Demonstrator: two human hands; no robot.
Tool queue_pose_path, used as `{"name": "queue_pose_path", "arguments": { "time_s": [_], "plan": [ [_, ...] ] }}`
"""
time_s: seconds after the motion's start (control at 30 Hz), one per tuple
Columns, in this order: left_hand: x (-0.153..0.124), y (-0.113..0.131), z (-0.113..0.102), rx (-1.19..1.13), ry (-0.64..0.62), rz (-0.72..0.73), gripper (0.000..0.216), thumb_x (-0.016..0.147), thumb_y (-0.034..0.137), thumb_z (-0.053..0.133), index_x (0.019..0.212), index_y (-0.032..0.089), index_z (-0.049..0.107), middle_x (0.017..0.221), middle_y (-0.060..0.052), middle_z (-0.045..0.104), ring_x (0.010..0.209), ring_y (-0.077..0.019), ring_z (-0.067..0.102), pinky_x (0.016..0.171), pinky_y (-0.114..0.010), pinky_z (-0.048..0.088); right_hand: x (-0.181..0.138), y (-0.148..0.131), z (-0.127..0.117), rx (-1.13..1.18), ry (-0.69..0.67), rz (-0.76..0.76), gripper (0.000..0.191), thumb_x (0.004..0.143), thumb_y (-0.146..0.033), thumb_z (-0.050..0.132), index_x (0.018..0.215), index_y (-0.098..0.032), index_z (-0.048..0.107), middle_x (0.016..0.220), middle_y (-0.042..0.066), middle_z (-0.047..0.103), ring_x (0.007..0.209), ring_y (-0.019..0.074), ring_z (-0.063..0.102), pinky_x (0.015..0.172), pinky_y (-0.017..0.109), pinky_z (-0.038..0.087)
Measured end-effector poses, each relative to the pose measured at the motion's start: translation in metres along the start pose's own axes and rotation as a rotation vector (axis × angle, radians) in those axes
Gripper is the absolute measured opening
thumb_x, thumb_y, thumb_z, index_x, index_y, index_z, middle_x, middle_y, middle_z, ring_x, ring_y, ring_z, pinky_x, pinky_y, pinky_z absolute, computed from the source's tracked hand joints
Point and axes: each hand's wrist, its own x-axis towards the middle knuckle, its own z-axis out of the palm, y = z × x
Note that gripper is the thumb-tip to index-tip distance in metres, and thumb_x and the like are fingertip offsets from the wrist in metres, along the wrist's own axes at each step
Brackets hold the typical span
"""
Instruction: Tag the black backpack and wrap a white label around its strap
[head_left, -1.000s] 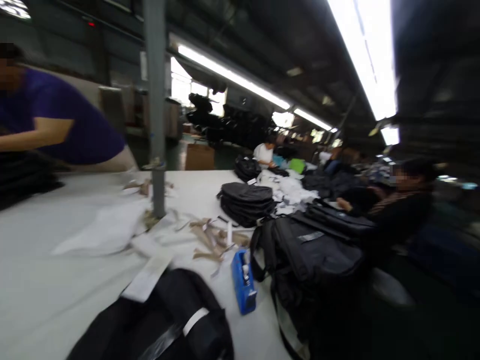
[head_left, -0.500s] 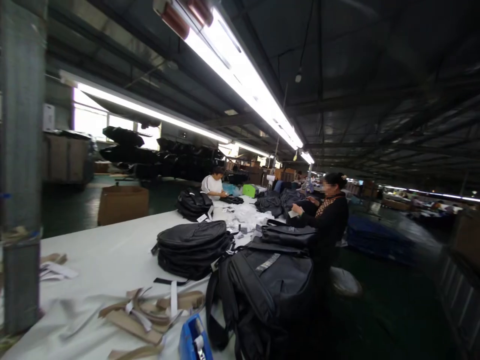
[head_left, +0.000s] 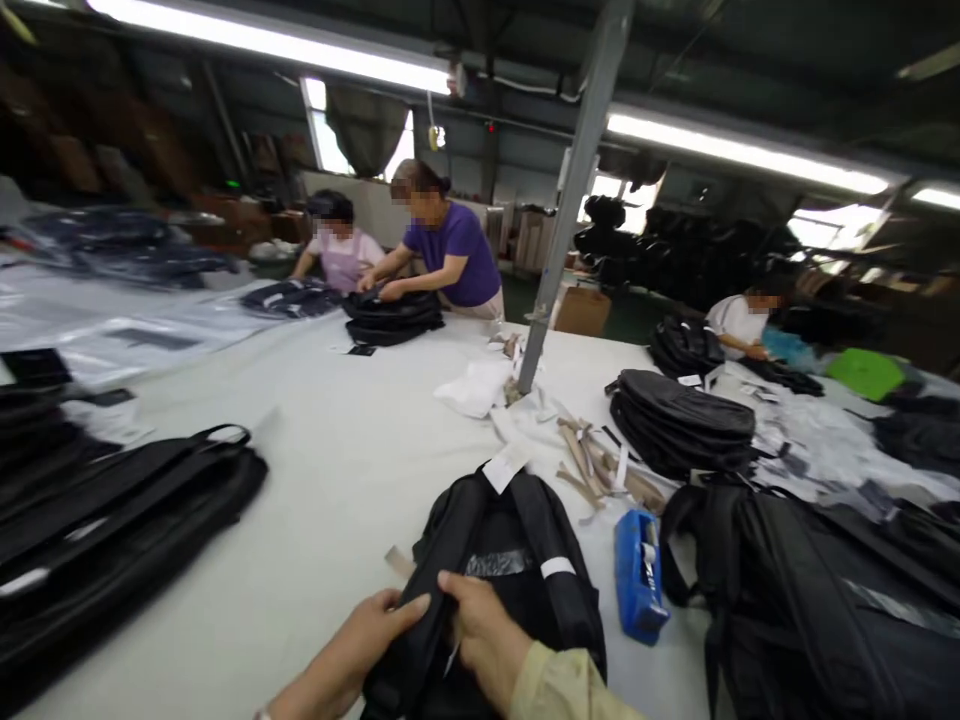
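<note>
A black backpack [head_left: 517, 510] lies on the table in front of me, its shoulder straps facing up. My left hand [head_left: 379, 635] is closed with its thumb on the left shoulder strap [head_left: 429, 625]. On the other side of the same strap, my right hand [head_left: 484, 620] grips it, with the fingers partly hidden behind. A beige strip [head_left: 400, 562] sticks out from beside this strap. Around the right strap runs a white band [head_left: 556, 567]. A white paper tag [head_left: 505, 466] rests at the top of the backpack, and clear tape or film [head_left: 499, 563] shines on its back panel.
A blue tape dispenser [head_left: 640, 580] stands right of the backpack, near beige strips [head_left: 589, 460]. More black backpacks lie left [head_left: 150, 510] and right [head_left: 825, 590], with a stack [head_left: 679, 420] behind. A metal post [head_left: 574, 200] rises beyond. Co-workers [head_left: 461, 245] handle bags across the table.
The view has swung left and down. My hands and the backpack they hold have come into sight, along with two co-workers across the table.
</note>
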Motion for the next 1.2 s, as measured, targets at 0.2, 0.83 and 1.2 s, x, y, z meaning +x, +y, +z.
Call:
{"name": "queue_pose_path", "arguments": {
  "time_s": [0.2,0.83,1.2],
  "plan": [
    [0.027,0.014,0.013,0.032,-0.062,0.029,0.045,0.053,0.049,0.084,0.076,0.013,0.070,0.063,-0.009,0.073,0.063,-0.0285,0.070,0.062,-0.036,0.056,-0.011,-0.032,-0.016,-0.182,-0.026,0.136,0.016,0.078,-0.020,0.065,0.091,-0.015,0.058,0.065,0.002,0.067,0.057,0.0152,0.066,0.050,0.023,0.053],
    [0.037,-0.015,0.009,0.307,0.065,0.208,0.027,0.064,0.034,0.065,0.084,0.017,0.072,0.078,-0.004,0.076,0.081,-0.0281,0.070,0.072,-0.032,0.052,0.007,-0.089,0.028,-1.218,-0.327,-0.144,0.034,0.063,0.000,0.056,0.088,-0.016,0.072,0.056,-0.004,0.061,0.053,0.0104,0.058,0.051,0.019,0.044],
    [0.049,-0.031,-0.005,0.581,0.229,0.228,0.045,0.081,0.052,0.043,0.061,0.017,0.063,0.062,-0.006,0.066,0.066,-0.0235,0.060,0.063,-0.032,0.041,0.026,-0.088,0.024,-1.329,-0.520,-0.192,0.052,0.085,-0.022,0.055,0.136,-0.015,0.051,0.096,0.007,0.072,0.077,0.0165,0.068,0.073,0.029,0.056]
  ]
}}
